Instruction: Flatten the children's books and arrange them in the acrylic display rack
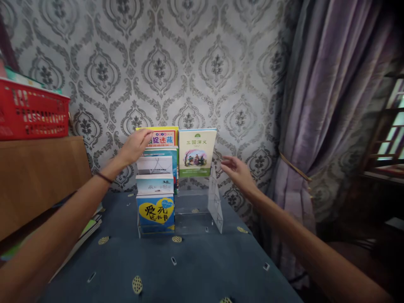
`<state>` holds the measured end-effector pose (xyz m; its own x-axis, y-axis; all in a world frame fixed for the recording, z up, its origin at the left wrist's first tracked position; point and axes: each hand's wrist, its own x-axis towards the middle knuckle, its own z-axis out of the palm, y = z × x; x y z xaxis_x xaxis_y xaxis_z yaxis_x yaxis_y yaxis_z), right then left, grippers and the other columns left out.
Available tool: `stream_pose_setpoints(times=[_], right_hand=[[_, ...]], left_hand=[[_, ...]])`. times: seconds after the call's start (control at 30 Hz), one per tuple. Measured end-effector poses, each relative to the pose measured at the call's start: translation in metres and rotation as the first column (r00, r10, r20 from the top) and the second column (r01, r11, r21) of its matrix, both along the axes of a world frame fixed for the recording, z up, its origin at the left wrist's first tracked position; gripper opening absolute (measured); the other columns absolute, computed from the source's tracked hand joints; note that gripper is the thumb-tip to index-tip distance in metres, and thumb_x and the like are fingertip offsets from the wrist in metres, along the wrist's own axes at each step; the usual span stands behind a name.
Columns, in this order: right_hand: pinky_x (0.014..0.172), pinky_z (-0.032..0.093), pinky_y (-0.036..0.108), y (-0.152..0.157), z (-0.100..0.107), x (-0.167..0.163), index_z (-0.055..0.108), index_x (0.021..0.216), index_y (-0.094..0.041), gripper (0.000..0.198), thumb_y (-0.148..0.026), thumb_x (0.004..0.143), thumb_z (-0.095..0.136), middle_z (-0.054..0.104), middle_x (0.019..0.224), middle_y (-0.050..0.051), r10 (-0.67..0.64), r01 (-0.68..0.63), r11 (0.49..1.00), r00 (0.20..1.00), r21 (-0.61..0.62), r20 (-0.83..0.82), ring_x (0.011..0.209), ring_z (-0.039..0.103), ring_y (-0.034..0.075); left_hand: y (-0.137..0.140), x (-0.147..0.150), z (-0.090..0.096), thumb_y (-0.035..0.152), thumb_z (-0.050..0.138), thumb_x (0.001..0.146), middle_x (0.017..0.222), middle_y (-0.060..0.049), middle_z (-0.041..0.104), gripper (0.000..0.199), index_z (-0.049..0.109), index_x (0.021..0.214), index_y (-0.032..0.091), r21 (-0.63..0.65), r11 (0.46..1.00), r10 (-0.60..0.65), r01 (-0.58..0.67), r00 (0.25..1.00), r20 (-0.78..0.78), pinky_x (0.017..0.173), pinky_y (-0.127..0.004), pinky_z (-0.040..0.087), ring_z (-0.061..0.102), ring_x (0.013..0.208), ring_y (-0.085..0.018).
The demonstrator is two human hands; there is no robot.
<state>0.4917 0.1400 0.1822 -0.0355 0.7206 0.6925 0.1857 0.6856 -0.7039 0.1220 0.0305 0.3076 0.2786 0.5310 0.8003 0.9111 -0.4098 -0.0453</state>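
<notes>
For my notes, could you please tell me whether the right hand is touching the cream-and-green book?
No, wallpaper shows in the gap between the right hand and the cream-and-green book.

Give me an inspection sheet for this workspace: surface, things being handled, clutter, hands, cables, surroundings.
Surface: dark blue tablecloth, printed with pale motifs.
Things handled: clear rack; left column of books, blue book with yellow heart in front; cream-and-green book upper right.
Clutter: flat book stack at left; red basket on brown cabinet.
Hands: left hand at left column's top, contact unclear; right hand beside rack, holding nothing.
Cables: nothing seen.
Surroundings: patterned wallpaper; tied-back curtain, right.
</notes>
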Motion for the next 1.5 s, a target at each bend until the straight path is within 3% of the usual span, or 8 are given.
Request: stream_pose_setpoints(times=[0.1, 0.2, 0.3, 0.43, 0.6, 0.73, 0.97, 1.5], right_hand=[[0.083, 0.056, 0.045, -0.059, -0.05, 0.001, 0.072, 0.106, -0.025, 0.04, -0.052, 0.077, 0.077, 0.077, 0.098, 0.009, 0.109, -0.105, 0.989, 0.993, -0.104, 0.039, 0.092, 0.071, 0.029], [0.07, 0.054, 0.04, -0.116, -0.109, -0.015, 0.077, 0.091, -0.025, 0.033, -0.056, 0.081, 0.074, 0.076, 0.076, 0.006, 0.328, -0.295, 0.894, 0.944, -0.336, 0.046, 0.073, 0.07, 0.025], [0.061, 0.051, 0.035, -0.163, -0.161, -0.047, 0.077, 0.084, -0.023, 0.036, -0.059, 0.078, 0.077, 0.074, 0.068, 0.005, 0.517, -0.482, 0.693, 0.85, -0.536, -0.097, 0.062, 0.066, 0.021], [0.063, 0.051, 0.032, -0.208, -0.198, -0.097, 0.077, 0.085, -0.021, 0.036, -0.056, 0.075, 0.082, 0.074, 0.071, 0.005, 0.498, -0.668, 0.342, 0.725, -0.662, -0.475, 0.065, 0.068, 0.019], [0.083, 0.053, 0.033, -0.229, -0.21, -0.146, 0.078, 0.091, -0.022, 0.033, -0.048, 0.073, 0.086, 0.077, 0.085, 0.005, 0.412, -0.788, 0.029, 0.57, -0.615, -0.711, 0.083, 0.072, 0.019], [0.09, 0.051, 0.035, -0.235, -0.212, -0.177, 0.078, 0.095, -0.022, 0.031, -0.047, 0.077, 0.083, 0.077, 0.09, 0.005, 0.439, -0.802, -0.085, 0.502, -0.591, -0.745, 0.09, 0.071, 0.019], [0.09, 0.051, 0.033, -0.246, -0.214, -0.226, 0.077, 0.095, -0.021, 0.029, -0.042, 0.077, 0.084, 0.077, 0.091, 0.005, 0.426, -0.813, -0.148, 0.461, -0.563, -0.778, 0.089, 0.071, 0.018], [0.081, 0.052, 0.032, -0.251, -0.204, -0.229, 0.078, 0.096, -0.021, 0.031, -0.047, 0.078, 0.082, 0.077, 0.086, 0.005, 0.56, -0.801, -0.136, 0.423, -0.582, -0.713, 0.082, 0.071, 0.017]], left_hand=[[-0.038, -0.02, -0.082, 0.042, 0.028, 0.102, 0.127, -0.011, 0.065, 0.044, 0.059, 0.124, 0.021, -0.008, 0.998, 0.065, -0.065, 0.996, 0.057, 0.11, -0.044, 0.043, 0.057, 0.123, -0.027], [-0.065, -0.046, -0.17, 0.04, 0.031, 0.102, 0.134, -0.013, 0.063, 0.041, 0.062, 0.12, 0.022, -0.088, 0.987, 0.14, -0.137, 0.99, 0.027, 0.113, -0.045, 0.044, 0.055, 0.129, -0.028], [-0.088, -0.072, -0.239, 0.037, 0.034, 0.101, 0.137, -0.016, 0.062, 0.04, 0.064, 0.121, 0.021, -0.147, 0.953, 0.266, -0.266, 0.964, -0.022, 0.112, -0.051, 0.045, 0.056, 0.131, -0.032], [-0.124, -0.098, -0.286, 0.029, 0.035, 0.1, 0.144, -0.021, 0.058, 0.04, 0.064, 0.123, 0.016, -0.264, 0.862, 0.419, -0.432, 0.902, -0.109, 0.118, -0.057, 0.036, 0.048, 0.141, -0.033], [-0.155, -0.13, -0.306, 0.024, 0.036, 0.099, 0.153, -0.024, 0.047, 0.043, 0.06, 0.132, 0.011, -0.359, 0.697, 0.624, -0.62, 0.772, -0.122, 0.12, -0.061, 0.029, 0.038, 0.147, -0.036], [-0.168, -0.144, -0.303, 0.025, 0.034, 0.1, 0.155, -0.024, 0.045, 0.047, 0.055, 0.139, 0.011, -0.349, 0.66, 0.695, -0.666, 0.717, -0.054, 0.122, -0.06, 0.023, 0.036, 0.148, -0.034], [-0.187, -0.169, -0.293, 0.035, 0.042, 0.099, 0.153, -0.029, 0.044, 0.05, 0.048, 0.142, 0.012, -0.397, 0.45, 0.883, -0.8, 0.466, 0.061, 0.114, -0.072, 0.02, 0.035, 0.146, -0.041], [-0.22, -0.164, -0.275, 0.019, 0.048, 0.09, 0.125, -0.017, 0.068, 0.039, 0.061, 0.127, 0.019, -0.424, 0.485, 0.788, -0.765, 0.592, -0.168, 0.105, -0.052, 0.039, 0.06, 0.119, -0.035]])
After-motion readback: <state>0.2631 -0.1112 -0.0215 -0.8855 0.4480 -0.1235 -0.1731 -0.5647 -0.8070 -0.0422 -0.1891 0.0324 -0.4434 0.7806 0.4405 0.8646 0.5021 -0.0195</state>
